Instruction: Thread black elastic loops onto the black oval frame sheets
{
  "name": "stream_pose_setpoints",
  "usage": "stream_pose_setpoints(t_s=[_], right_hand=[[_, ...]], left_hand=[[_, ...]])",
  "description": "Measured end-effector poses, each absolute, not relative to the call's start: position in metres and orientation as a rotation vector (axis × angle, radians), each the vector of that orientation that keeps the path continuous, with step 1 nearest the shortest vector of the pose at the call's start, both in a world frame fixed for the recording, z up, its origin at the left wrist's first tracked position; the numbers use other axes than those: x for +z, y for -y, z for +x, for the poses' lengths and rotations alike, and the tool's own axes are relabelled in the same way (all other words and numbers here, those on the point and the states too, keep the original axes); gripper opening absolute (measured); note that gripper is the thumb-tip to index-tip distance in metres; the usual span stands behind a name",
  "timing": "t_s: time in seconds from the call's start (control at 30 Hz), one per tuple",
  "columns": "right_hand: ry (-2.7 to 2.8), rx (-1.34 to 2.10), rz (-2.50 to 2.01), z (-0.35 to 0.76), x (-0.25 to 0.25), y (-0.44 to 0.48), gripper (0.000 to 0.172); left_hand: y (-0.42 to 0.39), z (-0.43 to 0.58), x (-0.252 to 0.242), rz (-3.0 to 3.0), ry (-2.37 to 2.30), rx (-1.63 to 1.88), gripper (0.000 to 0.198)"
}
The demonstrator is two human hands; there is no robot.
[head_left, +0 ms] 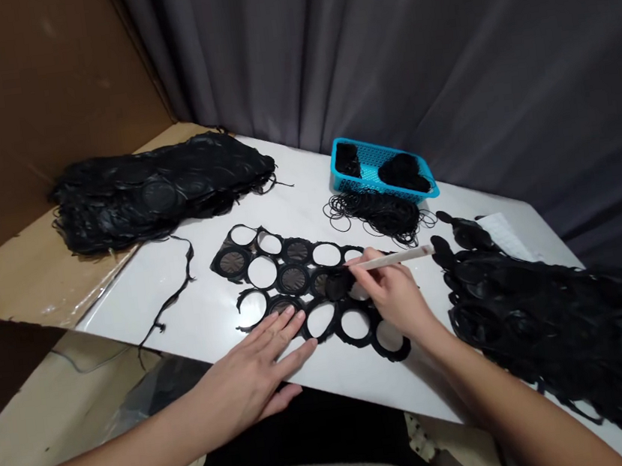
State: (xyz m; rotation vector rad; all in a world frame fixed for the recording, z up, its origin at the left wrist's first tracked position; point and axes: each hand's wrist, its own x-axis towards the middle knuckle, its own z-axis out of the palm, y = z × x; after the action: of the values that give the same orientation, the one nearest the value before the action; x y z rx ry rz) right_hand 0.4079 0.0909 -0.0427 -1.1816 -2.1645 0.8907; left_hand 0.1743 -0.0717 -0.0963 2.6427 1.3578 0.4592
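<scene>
A black sheet of joined rings (293, 280) lies on the white table; several of its round openings show white table, while others hold dark discs. My left hand (269, 351) rests flat on the sheet's near left part, fingers stretched out. Over its right half, my right hand (389, 288) pinches a thin whitish pen-like stick (412, 254), slanting up to the right. Beneath those fingertips is a dark round piece (338, 284), partly lifted or loose; I cannot tell whether the stick's tip touches it.
A thick stack of black sheets (158, 191) lies at the back left. A blue basket (381, 171) with black pieces stands at the back, behind loose thin rings (377, 213). A heap of black scraps (548, 317) covers the right. One torn strip (181, 287) lies left.
</scene>
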Motion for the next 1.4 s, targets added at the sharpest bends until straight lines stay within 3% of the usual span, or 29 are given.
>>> stream_pose_setpoints(t_s=[0.2, 0.53, 0.73, 0.83, 0.97, 1.07, 1.2, 1.4], right_hand=[[2.235, 0.518, -1.231, 0.414, -0.042, -0.111, 0.024], [2.105, 0.161, -1.859, 0.561, -0.048, -0.079, 0.033], [2.093, -0.084, -1.605, 0.555, -0.041, -0.059, 0.031], [2.035, 0.17, -1.454, 0.518, -0.023, -0.054, 0.024], [2.036, 1.03, -1.159, 0.454, -0.021, -0.05, 0.023], [2.086, 1.422, -0.968, 0.417, -0.035, -0.049, 0.021], [2.107, 1.586, -0.87, 0.399, -0.055, -0.05, 0.014], [2.128, 1.663, -0.876, 0.408, -0.062, -0.052, 0.012]], left_hand=[[0.075, 0.173, -0.095, 2.668, -1.379, 0.356, 0.064], [0.063, 0.177, -0.087, 2.651, -1.446, 0.424, 0.062], [0.062, 0.175, -0.083, 2.711, -1.354, 0.328, 0.062], [0.065, 0.172, -0.08, 2.692, -1.332, 0.341, 0.055], [0.057, 0.178, -0.074, 2.524, -1.372, 0.494, 0.045], [0.039, 0.185, -0.071, 2.351, -1.413, 0.596, 0.024], [0.019, 0.191, -0.068, 2.212, -1.418, 0.54, 0.005], [0.015, 0.194, -0.065, 2.145, -1.418, 0.458, 0.007]])
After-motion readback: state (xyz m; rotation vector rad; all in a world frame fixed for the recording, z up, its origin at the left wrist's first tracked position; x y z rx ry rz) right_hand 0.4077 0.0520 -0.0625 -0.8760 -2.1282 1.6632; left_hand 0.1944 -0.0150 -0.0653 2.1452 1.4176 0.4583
